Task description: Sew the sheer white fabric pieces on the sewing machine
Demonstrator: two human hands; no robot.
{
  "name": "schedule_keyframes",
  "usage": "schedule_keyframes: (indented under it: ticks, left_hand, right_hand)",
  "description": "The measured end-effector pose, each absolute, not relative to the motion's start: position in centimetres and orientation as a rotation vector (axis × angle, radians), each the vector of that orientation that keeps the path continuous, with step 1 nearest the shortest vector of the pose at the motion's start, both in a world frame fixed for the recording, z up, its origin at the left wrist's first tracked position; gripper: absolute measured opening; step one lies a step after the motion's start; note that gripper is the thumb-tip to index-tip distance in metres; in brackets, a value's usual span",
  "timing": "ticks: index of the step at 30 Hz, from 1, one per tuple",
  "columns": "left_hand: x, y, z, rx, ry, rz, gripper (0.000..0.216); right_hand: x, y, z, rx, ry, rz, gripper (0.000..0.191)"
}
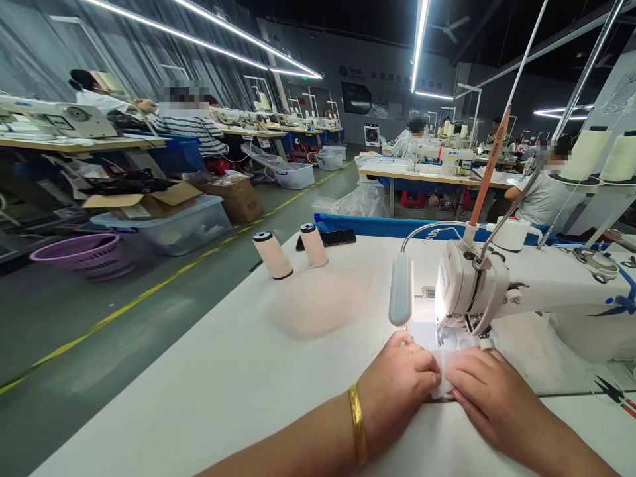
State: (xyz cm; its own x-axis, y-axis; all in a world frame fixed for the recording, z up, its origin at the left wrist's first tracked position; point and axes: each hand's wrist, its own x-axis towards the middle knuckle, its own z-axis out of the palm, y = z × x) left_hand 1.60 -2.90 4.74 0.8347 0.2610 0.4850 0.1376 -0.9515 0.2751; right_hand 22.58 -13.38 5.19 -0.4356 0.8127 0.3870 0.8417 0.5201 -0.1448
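Observation:
A pale, sheer piece of fabric (442, 363) lies in front of the needle area of a white sewing machine (460, 278). My left hand (397, 377), with a gold bangle at the wrist, pinches the fabric's left side between closed fingers. From the right, my right hand (489, 391) grips the other side, its fingers bent together just below the presser foot. A small lamp (401, 291) on a bent neck lights this spot. Under my fingers, part of the fabric is hidden.
Two peach thread spools (313, 246) stand near a dark phone (338, 237) at the table's far edge. Sheer peach cloth (322, 305) lies left of the machine. Thread snips (616, 394) rest at right. Co-workers sit at other machines beyond the aisle; a purple basket (84, 255) stands on the floor.

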Motion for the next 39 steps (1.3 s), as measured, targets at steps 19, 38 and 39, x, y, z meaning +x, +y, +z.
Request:
schedule_keyframes:
  ticks: [19,38,39]
  left_hand:
    - [1.9,-1.4,4.3,2.860,0.131,0.875,0.022]
    - [2.3,-0.5,4.3,2.846,0.205,0.896,0.018]
    - [2.4,-0.4,4.4,2.856,0.221,0.890,0.018]
  right_hand:
    - [22.7,-12.7,4.7,-1.312,-2.244,-0.217,0.032]
    - [23.2,-11.9,4.1,-1.455,-2.269,-0.243,0.032]
    - [23.2,-11.9,4.0,-1.472,-2.262,-0.230,0.031]
